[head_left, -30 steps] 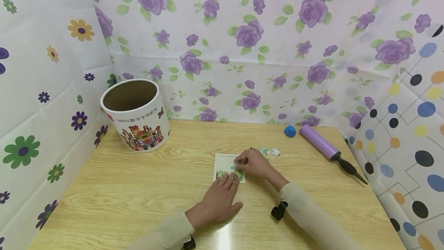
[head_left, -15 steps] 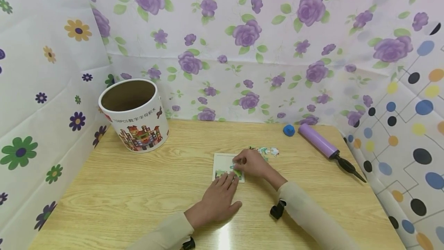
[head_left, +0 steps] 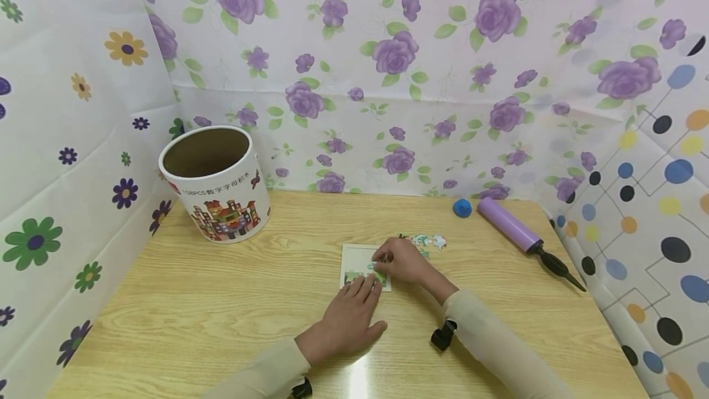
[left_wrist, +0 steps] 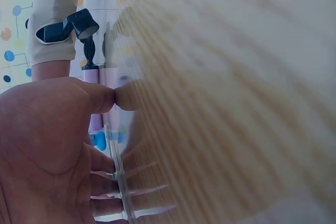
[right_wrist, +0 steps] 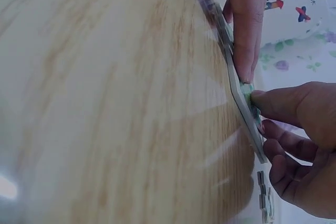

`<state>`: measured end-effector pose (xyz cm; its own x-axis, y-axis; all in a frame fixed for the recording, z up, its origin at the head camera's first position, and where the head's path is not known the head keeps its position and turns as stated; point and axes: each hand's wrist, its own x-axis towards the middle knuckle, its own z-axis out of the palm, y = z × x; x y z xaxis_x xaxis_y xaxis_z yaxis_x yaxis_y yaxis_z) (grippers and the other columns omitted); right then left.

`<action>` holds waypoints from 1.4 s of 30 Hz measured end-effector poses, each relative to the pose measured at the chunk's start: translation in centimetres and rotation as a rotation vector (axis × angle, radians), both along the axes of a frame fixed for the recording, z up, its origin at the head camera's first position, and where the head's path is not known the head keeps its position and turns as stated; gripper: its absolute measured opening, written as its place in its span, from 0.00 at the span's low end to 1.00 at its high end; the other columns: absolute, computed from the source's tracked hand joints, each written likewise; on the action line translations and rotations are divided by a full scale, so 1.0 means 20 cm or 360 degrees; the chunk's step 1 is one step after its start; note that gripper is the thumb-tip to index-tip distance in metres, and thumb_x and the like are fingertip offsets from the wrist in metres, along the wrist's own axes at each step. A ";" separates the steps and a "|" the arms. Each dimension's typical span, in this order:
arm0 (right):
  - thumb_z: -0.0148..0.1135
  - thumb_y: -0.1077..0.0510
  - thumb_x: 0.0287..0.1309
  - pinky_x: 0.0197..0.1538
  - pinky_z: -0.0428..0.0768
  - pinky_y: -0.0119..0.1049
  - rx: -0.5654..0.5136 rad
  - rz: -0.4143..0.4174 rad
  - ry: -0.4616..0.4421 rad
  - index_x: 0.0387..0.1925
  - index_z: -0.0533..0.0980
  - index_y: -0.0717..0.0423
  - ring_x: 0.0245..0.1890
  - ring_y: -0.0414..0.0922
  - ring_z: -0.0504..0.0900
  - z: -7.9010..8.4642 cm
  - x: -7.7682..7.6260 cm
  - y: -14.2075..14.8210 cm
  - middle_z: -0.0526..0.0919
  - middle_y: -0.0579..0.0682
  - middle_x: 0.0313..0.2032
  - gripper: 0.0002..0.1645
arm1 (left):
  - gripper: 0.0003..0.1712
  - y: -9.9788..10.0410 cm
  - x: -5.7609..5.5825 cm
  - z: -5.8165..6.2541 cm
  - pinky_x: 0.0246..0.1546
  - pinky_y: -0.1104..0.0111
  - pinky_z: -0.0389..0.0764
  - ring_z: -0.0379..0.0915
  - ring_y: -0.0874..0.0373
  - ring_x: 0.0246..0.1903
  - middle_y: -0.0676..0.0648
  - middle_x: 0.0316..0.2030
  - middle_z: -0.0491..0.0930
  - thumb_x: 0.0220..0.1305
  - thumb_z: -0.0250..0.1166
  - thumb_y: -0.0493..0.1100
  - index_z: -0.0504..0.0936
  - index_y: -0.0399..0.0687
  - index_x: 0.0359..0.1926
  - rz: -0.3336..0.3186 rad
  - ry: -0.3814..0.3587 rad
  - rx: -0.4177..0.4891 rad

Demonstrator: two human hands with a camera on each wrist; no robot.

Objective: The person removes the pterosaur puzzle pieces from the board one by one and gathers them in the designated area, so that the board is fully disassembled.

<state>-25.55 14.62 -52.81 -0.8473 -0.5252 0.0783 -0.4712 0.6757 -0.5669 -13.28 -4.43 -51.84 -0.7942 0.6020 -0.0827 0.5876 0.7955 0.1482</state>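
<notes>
On the wooden table (head_left: 277, 306), a bucket (head_left: 227, 202) stands at ten o'clock, a purple pump (head_left: 512, 226) at two. The left hand (head_left: 349, 322), fingers straight and slightly spread, touches the puzzle tray's (head_left: 343, 263) six o'clock edge, mid-table; the right hand (head_left: 406, 260) is at three. Loose pieces (head_left: 423, 240) lie outside at two; the right hand pinches one puzzle piece (head_left: 372, 266) over the tray.

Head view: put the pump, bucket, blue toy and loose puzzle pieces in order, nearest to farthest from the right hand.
From the right hand:
1. Loose puzzle pieces: just beyond it, to the right.
2. Blue toy: farther back, on the right.
3. Pump: right of the toy.
4. Bucket: back left.
</notes>
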 end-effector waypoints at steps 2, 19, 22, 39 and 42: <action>0.73 0.58 0.61 0.37 0.79 0.35 -0.0006 -0.0008 -0.0012 0.40 0.89 0.50 0.32 0.36 0.79 0.01 0.00 0.00 0.87 0.43 0.37 0.06 | 0.43 0.00 0.00 0.00 0.73 0.50 0.61 0.52 0.42 0.77 0.38 0.79 0.54 0.77 0.50 0.64 0.58 0.39 0.79 0.0007 -0.0011 -0.0007; 0.67 0.62 0.67 0.45 0.82 0.39 -0.0170 -0.0010 -0.0158 0.37 0.87 0.48 0.37 0.38 0.83 0.02 -0.03 0.01 0.87 0.41 0.35 0.06 | 0.43 0.00 0.00 0.01 0.72 0.49 0.63 0.54 0.41 0.76 0.37 0.78 0.55 0.76 0.50 0.63 0.60 0.38 0.78 -0.0012 0.0025 0.0004; 0.65 0.61 0.68 0.46 0.82 0.39 -0.0193 0.0001 -0.0158 0.37 0.86 0.49 0.38 0.39 0.83 0.02 -0.04 0.01 0.86 0.42 0.36 0.07 | 0.42 0.00 0.00 0.00 0.71 0.49 0.63 0.54 0.41 0.76 0.37 0.78 0.56 0.77 0.50 0.63 0.60 0.38 0.78 -0.0020 0.0051 0.0005; 0.65 0.59 0.69 0.47 0.83 0.45 -0.0240 -0.0260 -0.0161 0.41 0.87 0.50 0.41 0.43 0.83 0.11 -0.01 0.34 0.87 0.46 0.42 0.06 | 0.44 0.00 0.00 -0.02 0.71 0.50 0.64 0.55 0.43 0.76 0.38 0.78 0.56 0.77 0.48 0.65 0.59 0.40 0.78 -0.0022 0.0108 -0.0025; 0.64 0.58 0.69 0.47 0.83 0.46 -0.0231 -0.0286 -0.0176 0.43 0.87 0.51 0.41 0.44 0.84 0.12 0.00 0.41 0.87 0.47 0.43 0.07 | 0.43 0.00 0.00 -0.01 0.71 0.50 0.65 0.56 0.43 0.75 0.37 0.77 0.57 0.77 0.49 0.64 0.60 0.39 0.78 -0.0031 0.0104 -0.0023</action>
